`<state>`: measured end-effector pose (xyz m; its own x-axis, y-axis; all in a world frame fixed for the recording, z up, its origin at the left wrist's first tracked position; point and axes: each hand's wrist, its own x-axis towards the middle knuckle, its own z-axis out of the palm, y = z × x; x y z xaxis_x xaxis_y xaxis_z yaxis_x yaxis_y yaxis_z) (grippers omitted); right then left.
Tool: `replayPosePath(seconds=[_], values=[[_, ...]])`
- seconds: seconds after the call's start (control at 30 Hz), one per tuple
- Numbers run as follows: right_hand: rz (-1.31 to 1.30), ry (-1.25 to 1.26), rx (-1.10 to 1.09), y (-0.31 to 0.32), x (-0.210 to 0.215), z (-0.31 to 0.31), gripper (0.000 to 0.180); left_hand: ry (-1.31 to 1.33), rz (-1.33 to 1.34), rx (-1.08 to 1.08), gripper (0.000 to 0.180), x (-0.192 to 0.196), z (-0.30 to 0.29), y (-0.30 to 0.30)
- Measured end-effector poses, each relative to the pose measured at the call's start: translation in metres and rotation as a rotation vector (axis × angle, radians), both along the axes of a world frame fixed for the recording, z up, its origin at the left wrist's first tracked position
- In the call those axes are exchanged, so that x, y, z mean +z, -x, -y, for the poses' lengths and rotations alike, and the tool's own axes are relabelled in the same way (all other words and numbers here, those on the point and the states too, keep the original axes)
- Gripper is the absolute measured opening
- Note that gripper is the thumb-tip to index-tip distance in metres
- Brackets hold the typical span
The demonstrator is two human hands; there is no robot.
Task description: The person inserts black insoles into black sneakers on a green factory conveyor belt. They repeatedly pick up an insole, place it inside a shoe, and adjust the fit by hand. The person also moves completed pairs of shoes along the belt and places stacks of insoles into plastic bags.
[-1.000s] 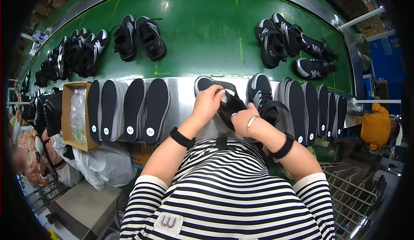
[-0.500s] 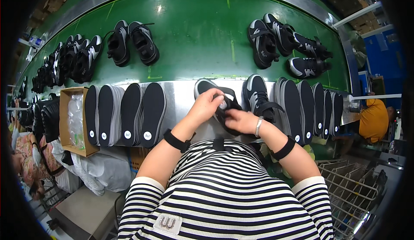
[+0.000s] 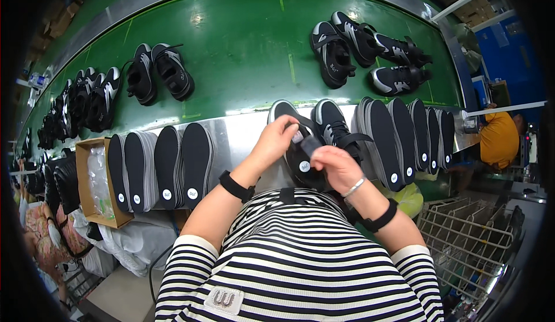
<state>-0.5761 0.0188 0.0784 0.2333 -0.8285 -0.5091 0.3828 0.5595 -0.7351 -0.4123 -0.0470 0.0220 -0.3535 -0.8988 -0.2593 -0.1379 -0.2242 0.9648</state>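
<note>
In front of me a black shoe [image 3: 282,109] with a silver toe stands on the metal edge, its opening toward me. A round white label shows on the insole [image 3: 304,166] at its heel. My left hand [image 3: 276,143] is closed on the shoe's tongue, where a pale label shows. Just right of it, over the shoe, my right hand [image 3: 340,169] pinches a small dark flat piece [image 3: 311,145], blurred and too unclear to name. Close by on the right stands a second black shoe [image 3: 330,117] with a loose strap.
Stacks of black insoles stand left [image 3: 198,157] and right [image 3: 378,134] along the metal edge. An open cardboard box [image 3: 87,148] with clear plastic is far left. More shoes [image 3: 172,70] sit on the green belt [image 3: 243,50]. A person in orange [image 3: 500,140] is at the right.
My right hand has drawn back from inside the shoe, with the dark piece now showing in its fingers. The insole's round label has come into sight. The whole view has shifted slightly.
</note>
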Motion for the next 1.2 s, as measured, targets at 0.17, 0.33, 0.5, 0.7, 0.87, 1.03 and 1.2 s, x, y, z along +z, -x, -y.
replayPosePath(seconds=[0.17,0.33,0.5,0.7,0.87,1.03,1.2], values=[[-0.480,0.153,0.023,0.019,0.020,-0.006,0.011,0.824,0.389,0.149,0.019,0.044,-0.008,0.004],[-0.804,0.544,0.264,0.008,0.026,-0.018,0.008,0.385,0.049,-0.315,0.020,0.063,-0.037,0.002],[-1.145,0.771,0.308,0.008,0.032,-0.023,0.001,0.382,0.383,-0.127,0.016,0.059,-0.038,-0.061],[-1.492,0.672,0.426,0.052,0.019,-0.048,0.018,0.494,1.177,1.011,0.017,0.079,-0.040,-0.288],[-1.679,0.810,0.665,0.051,0.002,-0.055,0.030,-0.093,1.811,1.250,0.058,0.071,-0.078,-0.380],[-1.639,0.656,0.790,0.046,-0.004,-0.038,0.027,0.561,0.902,1.015,0.039,0.062,-0.052,-0.269],[-1.484,0.635,0.753,0.008,0.000,-0.025,0.021,0.408,0.368,0.341,0.025,0.072,-0.053,-0.068]])
